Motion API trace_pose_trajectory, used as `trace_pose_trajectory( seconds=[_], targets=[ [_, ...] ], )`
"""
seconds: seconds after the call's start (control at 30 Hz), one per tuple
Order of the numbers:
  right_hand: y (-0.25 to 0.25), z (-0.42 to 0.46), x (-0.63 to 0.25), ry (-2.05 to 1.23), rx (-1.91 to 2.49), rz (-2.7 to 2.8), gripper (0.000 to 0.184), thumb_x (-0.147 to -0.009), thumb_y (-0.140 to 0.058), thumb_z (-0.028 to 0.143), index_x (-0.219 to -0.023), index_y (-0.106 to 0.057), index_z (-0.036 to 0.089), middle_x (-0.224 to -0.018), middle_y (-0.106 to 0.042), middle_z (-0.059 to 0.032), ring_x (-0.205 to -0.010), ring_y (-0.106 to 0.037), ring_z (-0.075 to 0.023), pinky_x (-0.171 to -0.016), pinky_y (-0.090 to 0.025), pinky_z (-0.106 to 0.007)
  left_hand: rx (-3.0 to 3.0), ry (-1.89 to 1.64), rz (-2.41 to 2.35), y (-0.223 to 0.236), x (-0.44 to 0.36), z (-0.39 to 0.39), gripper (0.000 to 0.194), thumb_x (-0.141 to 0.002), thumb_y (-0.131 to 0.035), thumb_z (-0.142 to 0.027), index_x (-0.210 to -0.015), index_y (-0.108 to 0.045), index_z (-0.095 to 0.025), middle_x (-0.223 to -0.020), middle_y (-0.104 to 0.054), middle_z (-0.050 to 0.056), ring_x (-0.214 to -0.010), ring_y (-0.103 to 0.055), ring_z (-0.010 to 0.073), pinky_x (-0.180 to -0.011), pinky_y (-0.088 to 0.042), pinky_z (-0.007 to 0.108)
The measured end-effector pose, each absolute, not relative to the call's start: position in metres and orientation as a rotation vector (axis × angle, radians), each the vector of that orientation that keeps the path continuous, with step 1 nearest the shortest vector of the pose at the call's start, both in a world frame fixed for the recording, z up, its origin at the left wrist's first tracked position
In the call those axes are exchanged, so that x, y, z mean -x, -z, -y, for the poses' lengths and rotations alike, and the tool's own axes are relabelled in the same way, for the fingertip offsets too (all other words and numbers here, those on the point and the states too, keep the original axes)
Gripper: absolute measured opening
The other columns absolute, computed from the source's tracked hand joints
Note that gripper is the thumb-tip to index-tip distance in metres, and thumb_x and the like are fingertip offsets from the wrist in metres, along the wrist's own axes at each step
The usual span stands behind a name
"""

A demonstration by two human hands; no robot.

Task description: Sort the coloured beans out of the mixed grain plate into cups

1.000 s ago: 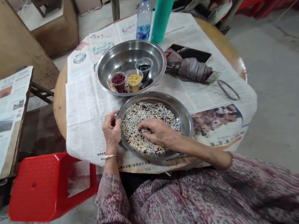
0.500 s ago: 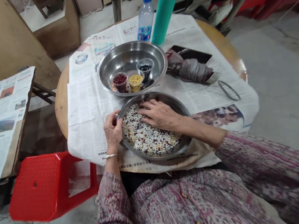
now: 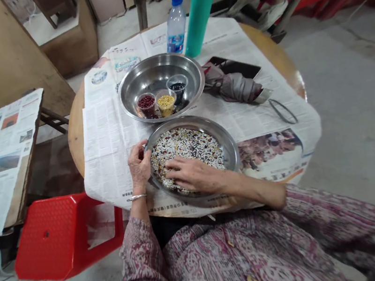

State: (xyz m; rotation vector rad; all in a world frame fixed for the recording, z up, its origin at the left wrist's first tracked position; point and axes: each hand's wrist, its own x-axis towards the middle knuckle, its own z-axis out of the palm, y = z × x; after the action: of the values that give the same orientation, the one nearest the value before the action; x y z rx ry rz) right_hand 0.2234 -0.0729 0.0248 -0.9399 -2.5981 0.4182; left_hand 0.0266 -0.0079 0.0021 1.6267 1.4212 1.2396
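A round metal basin (image 3: 232, 145) sits on the newspaper in front of me, with a loose mix of white grains (image 3: 187, 138) and yellow, red and black beans spread across its bottom. My left hand (image 3: 139, 163) is closed around the basin's left rim; a small dark red patch between thumb and fingers is too unclear to name. My right hand (image 3: 193, 174) lies palm down in the near part of the mix, its fingers stretched and slightly apart. Behind stands a larger metal basin (image 3: 147, 68) holding clear cups of red beans (image 3: 146, 101), yellow beans (image 3: 166, 102) and black beans (image 3: 177, 87).
A blue-capped bottle (image 3: 175, 23) and a tall green bottle (image 3: 201, 12) stand at the table's back. To the right lie a folded grey umbrella (image 3: 236, 87) and a dark flat case (image 3: 238, 66). A red stool (image 3: 52, 240) is at the left. Someone's legs show at upper right.
My right hand has drawn toward me through the mix, from the middle to the near side. More grains now cover the far part. My left hand stays at the rim.
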Motion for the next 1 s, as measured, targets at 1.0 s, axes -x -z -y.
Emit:
trace_pose_trajectory(
  seconds=[1.0],
  targets=[
    [-0.023, 0.048, -0.278, -0.257, 1.340, 2.292, 0.037, -0.092, -0.047, 0.008, -0.113, -0.073, 0.024, -0.116, -0.072, -0.0090, -0.111, -0.060, -0.0273, -0.091, -0.055, -0.044, -1.641, -1.238, -1.408, -0.003, -0.027, 0.010, 0.029, -0.083, -0.062, -0.012, -0.109, -0.072, -0.020, -0.082, -0.058, -0.002, -0.074, -0.052, 0.0128, -0.073, -0.044, 0.025]
  ],
)
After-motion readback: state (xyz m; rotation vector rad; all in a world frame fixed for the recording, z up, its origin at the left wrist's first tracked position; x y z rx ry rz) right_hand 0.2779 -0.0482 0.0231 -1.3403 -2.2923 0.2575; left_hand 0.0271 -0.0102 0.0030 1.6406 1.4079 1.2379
